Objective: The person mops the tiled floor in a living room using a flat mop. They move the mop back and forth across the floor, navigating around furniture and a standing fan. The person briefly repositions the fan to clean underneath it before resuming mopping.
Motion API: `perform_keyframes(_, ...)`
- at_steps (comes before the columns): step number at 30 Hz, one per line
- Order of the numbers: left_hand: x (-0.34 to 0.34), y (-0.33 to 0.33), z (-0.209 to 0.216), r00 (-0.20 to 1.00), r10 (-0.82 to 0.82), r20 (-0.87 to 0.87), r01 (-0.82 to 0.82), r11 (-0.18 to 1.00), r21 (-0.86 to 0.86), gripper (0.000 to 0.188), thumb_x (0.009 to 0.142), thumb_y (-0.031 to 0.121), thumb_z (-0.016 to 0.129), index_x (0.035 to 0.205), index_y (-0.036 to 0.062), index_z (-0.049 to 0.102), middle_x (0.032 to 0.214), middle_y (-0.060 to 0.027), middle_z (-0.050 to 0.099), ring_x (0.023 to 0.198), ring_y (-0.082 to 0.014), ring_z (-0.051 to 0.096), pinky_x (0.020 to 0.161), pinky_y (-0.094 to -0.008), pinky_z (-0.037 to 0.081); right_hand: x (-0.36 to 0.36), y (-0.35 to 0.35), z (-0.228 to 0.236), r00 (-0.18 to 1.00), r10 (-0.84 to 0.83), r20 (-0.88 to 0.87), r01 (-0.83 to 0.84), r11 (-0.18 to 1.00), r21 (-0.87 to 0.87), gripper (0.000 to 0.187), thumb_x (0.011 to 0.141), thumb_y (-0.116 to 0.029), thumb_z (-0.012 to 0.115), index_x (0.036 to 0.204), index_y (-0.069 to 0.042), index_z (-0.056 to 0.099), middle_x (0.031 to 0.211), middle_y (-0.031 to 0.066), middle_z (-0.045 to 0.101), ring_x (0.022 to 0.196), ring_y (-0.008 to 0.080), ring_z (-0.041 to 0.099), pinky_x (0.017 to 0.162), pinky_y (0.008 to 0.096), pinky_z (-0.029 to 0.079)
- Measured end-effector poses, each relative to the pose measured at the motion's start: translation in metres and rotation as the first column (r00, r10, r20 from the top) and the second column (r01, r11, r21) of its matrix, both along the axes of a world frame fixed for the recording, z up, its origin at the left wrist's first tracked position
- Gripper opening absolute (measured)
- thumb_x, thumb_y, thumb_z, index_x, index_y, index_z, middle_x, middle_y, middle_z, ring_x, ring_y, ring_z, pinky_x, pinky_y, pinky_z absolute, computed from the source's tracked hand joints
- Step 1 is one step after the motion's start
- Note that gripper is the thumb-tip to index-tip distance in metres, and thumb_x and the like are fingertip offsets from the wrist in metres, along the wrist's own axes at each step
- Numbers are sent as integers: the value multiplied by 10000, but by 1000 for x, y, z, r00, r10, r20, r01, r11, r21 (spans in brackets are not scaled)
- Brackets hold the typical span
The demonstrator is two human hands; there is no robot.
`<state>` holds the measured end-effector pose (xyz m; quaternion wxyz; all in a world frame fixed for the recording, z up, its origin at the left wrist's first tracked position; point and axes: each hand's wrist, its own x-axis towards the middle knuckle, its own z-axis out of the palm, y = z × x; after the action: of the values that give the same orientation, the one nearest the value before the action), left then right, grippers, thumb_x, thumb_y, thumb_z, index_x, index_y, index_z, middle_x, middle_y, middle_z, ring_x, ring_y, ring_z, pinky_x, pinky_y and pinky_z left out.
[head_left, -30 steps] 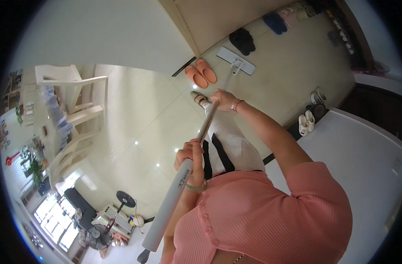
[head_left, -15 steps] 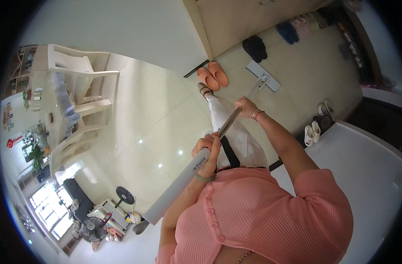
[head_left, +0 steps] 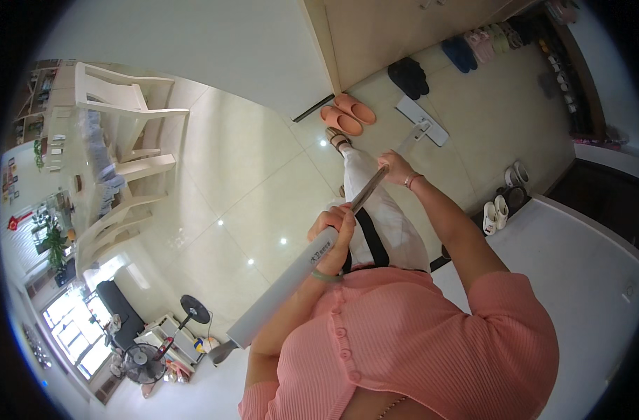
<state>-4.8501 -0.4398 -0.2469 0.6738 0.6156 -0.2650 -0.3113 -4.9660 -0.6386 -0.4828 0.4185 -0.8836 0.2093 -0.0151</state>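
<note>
Fingers (head_left: 346, 222) of the left hand (head_left: 341, 245) curl around a long flat mop (head_left: 370, 188) where its light-grey cylindrical grip (head_left: 281, 297) meets the slim metallic pole (head_left: 362, 199); those of the right hand (head_left: 398, 170) clench the pole farther along. Beyond them, the white rectangular mop head (head_left: 433, 131) lies on the glossy cream-tiled floor (head_left: 263, 175), near its edge along the beige panel (head_left: 389, 38), beside black slippers (head_left: 408, 78).

One flat mop (head_left: 284, 289), two hands (head_left: 398, 169), two orange slippers (head_left: 342, 120), two blue slippers (head_left: 459, 54)
</note>
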Motion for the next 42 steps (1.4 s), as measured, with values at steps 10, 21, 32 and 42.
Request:
perform_keyframes(10, 1, 6, -6, 1000, 24, -14, -24, 1000, 12, 298, 887, -75, 555, 697, 72, 378, 623, -34, 485, 619, -129, 506, 935, -425, 478, 2, 3, -8, 999, 3, -32, -3, 1000, -13, 125, 715, -119, 605, 643, -72, 513, 685, 96, 562, 747, 310, 532, 711, 382, 448)
perform_keyframes(21, -1, 16, -14, 1000, 14, 25, -13, 999, -39, 283, 881, -69, 569, 704, 60, 388, 632, -41, 502, 636, -135, 529, 903, -402, 497, 0, 14, -10, 997, -62, -54, 63, 998, 16, 135, 724, -137, 584, 641, -56, 515, 705, 136, 575, 754, 341, 529, 786, 393, 433)
perform_keyframes(32, 3, 11, -5, 990, -111, 82, 118, 990, -80, 257, 886, -80, 549, 726, 53, 396, 655, -50, 512, 655, -140, 530, 924, -414, 483, -5, 8, -16, 995, -96, -41, 95, 995, -32, 126, 716, -128, 612, 669, -61, 518, 706, 122, 561, 755, 331, 524, 718, 389, 438)
perform_keyframes(42, 6, 12, -13, 999, -52, 12, 52, 997, -62, 281, 894, -48, 570, 705, 71, 400, 627, -22, 489, 635, -122, 506, 934, -414, 471, 0, 10, -14, 989, -86, -122, 89, 996, 24, 135, 753, -146, 557, 687, -37, 510, 753, 139, 575, 823, 339, 514, 767, 408, 434)
